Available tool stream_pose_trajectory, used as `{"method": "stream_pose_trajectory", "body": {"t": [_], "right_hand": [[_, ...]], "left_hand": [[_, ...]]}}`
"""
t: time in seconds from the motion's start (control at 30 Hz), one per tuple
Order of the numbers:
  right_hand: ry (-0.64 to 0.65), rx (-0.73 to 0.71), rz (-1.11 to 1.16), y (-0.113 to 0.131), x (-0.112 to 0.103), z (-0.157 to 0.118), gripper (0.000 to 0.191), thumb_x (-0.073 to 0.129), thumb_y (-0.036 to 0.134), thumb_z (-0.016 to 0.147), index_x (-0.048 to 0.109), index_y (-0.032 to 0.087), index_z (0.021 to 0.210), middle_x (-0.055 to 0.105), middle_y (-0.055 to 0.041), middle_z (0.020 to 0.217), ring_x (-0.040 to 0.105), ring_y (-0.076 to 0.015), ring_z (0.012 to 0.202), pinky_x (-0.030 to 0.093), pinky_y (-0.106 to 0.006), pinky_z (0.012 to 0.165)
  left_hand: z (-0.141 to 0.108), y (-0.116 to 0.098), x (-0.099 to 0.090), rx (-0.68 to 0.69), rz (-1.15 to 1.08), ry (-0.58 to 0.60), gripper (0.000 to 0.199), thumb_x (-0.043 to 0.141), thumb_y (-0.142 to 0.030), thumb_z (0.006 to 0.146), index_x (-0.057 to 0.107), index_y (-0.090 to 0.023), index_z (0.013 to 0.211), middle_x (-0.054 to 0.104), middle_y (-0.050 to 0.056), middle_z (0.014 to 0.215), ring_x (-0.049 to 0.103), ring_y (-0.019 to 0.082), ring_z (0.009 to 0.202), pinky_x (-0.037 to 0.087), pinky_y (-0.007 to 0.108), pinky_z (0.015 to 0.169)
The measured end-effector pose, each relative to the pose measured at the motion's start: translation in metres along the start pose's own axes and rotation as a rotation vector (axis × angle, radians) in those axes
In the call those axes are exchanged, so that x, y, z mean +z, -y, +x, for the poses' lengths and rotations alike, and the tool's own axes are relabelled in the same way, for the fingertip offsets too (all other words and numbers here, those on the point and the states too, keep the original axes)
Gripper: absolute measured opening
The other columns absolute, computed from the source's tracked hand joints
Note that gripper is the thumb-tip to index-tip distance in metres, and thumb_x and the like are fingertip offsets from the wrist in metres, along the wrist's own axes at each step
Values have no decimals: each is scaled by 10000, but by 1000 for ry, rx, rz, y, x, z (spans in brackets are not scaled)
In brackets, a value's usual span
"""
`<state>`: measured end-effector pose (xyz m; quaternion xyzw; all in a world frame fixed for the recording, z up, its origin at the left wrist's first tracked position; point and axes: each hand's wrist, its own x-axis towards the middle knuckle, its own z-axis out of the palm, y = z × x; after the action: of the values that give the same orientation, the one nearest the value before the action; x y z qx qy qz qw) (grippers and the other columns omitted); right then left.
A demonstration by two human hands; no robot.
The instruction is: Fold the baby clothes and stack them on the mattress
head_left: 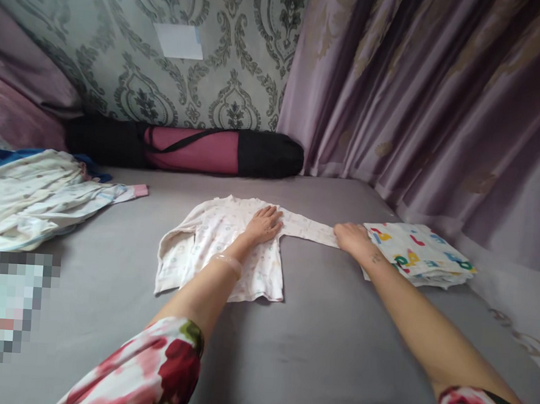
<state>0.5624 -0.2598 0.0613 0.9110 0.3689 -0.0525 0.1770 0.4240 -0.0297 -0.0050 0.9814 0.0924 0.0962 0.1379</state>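
Observation:
A small white long-sleeved shirt (216, 229) with a faint print lies spread on the grey bed sheet (316, 339). My left hand (265, 224) rests flat on its upper right part, fingers stretched out. At the end of the sleeve that reaches out to the right, my right hand (352, 239) has its fingers closed on the cuff. The shirt's other sleeve hangs bent down along its left side. Just beyond my right hand sits a folded white cloth (425, 251) with a colourful print.
Rumpled light-coloured clothes (32, 196) lie in a pile at the left. A long black and maroon bag (195, 150) runs along the patterned wall (233, 53). Purple curtains (395, 100) hang at the right. A pixelated patch (2, 307) covers the lower left.

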Motion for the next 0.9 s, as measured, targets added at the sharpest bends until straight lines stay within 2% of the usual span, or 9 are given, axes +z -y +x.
{"method": "stream_pose_trajectory", "body": {"t": [0.1,0.17,0.3,0.43,0.5,0.57,0.7,0.9], "right_hand": [[-105,-32,275,10,-5,22,403,397,154,915,631,238,1232,666,-110,1179,609,-223,1066,415,-300,837],[-160,-59,427,22,-5,36,361,420,216,931,640,219,1217,668,-108,1182,600,-216,1076,412,-276,849],[-170,-54,473,48,-5,61,328,526,350,902,673,179,1140,688,-124,1104,603,-223,1023,413,-274,850],[-151,-13,489,58,-7,75,277,542,384,894,694,204,1038,682,-113,1075,601,-235,997,421,-313,834],[-144,-4,485,60,-7,77,242,526,364,905,689,208,994,672,-107,1083,593,-235,1008,417,-325,838],[-161,-4,473,61,-5,75,220,491,318,929,660,202,1010,654,-106,1124,576,-232,1047,397,-335,869],[-276,6,423,66,1,68,257,366,211,982,548,145,1151,636,-141,1138,551,-235,1083,326,-361,934],[-443,93,273,83,1,54,270,336,127,955,559,108,1106,608,-187,1155,520,-285,1098,332,-377,900]], "left_hand": [[0,2,3,8,-47,-30,519,375,-409,949,433,-155,1398,381,130,1510,297,272,1416,228,424,1166],[0,5,6,14,-88,-80,542,418,-413,932,428,-124,1390,410,158,1483,327,276,1398,251,422,1158],[2,11,12,57,-139,-208,521,517,-410,881,488,-121,1314,503,168,1380,421,266,1319,332,405,1117],[5,15,12,93,-155,-205,391,425,-251,908,532,-106,1256,586,150,1277,468,236,1268,341,377,1116],[5,15,12,83,-142,-170,414,381,-177,901,517,-102,1284,573,143,1317,439,229,1304,317,369,1133],[5,12,11,51,-119,-132,445,377,-177,903,488,-109,1329,528,131,1387,388,237,1354,288,377,1150],[2,3,8,-32,-57,-65,497,371,-348,952,433,-143,1400,419,111,1491,306,286,1408,234,447,1166],[2,-5,8,-68,11,-38,525,307,-417,969,393,-200,1439,359,86,1531,265,298,1429,198,481,1167]]}}
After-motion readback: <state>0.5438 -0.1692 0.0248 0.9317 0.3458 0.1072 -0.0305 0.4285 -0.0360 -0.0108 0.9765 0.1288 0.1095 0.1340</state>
